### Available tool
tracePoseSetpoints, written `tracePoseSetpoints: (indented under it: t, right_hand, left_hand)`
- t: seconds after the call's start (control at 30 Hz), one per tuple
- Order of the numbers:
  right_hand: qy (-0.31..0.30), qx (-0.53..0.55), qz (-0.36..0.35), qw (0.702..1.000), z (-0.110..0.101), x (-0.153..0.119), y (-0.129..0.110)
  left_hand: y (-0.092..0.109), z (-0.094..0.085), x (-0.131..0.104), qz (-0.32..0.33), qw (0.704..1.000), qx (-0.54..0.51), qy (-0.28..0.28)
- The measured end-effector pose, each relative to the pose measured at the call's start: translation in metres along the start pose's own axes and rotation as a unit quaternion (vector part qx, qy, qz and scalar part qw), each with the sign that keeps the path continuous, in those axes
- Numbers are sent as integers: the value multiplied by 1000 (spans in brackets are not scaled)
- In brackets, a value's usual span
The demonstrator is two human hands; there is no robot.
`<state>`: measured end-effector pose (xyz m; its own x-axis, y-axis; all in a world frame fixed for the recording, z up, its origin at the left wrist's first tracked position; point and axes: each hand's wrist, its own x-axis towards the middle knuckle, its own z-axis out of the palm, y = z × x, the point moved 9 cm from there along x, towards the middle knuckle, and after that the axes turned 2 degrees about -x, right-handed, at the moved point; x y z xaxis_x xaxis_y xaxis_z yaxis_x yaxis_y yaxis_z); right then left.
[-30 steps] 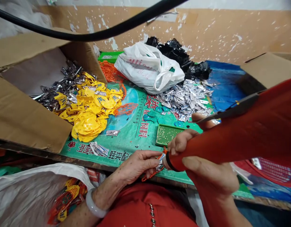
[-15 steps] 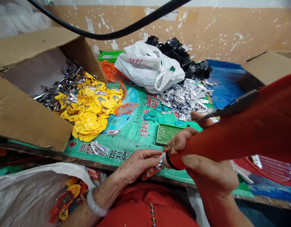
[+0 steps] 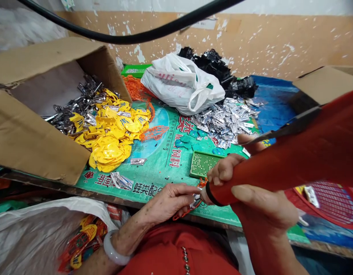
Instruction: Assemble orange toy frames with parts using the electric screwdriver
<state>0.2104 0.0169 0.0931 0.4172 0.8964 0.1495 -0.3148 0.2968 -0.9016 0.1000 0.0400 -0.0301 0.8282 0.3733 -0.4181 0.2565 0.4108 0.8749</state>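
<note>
At the green sheet's [image 3: 165, 178] front edge, left hand [image 3: 173, 200] pinches orange part [image 3: 185, 214], right hand [image 3: 268, 208] wraps red tool [image 3: 296, 160], nose right at part; barely shifted since earlier, so step seems unfinished.

This place looks like a workshop: yellow parts [image 3: 110, 151], silver pieces [image 3: 229, 120] and black parts [image 3: 241, 87] lie heaped on the workbench [image 3: 156, 164].
</note>
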Motion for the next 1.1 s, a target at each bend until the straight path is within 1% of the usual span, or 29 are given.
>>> tracePoseSetpoints:
  t: [0.07,0.17,0.43,0.57,0.73,0.9,1.1]
  right_hand:
    - [10,0,-7,1000,-2,0,-1]
    - [11,2,-19,1000,-2,1,-4]
    - [4,17,-18,1000,-2,3,-2]
    - [5,10,-19,1000,-2,3,-1]
    - [3,2,-21,1000,-2,1,0]
    - [-3,15,-23,1000,-1,0,1]
    - [-5,7,-29,1000,0,1,-1]
  left_hand:
    - [6,2,-1,12,1000,25,2]
    - [9,3,-2,12,999,28,15]
    - [-1,-1,1,-6,999,-24,37]
    - [0,-3,1,-7,998,-39,57]
    - [2,-2,0,-14,998,-23,62]
    - [4,-5,0,-7,998,-6,69]
    - [2,-7,-1,-13,997,7,73]
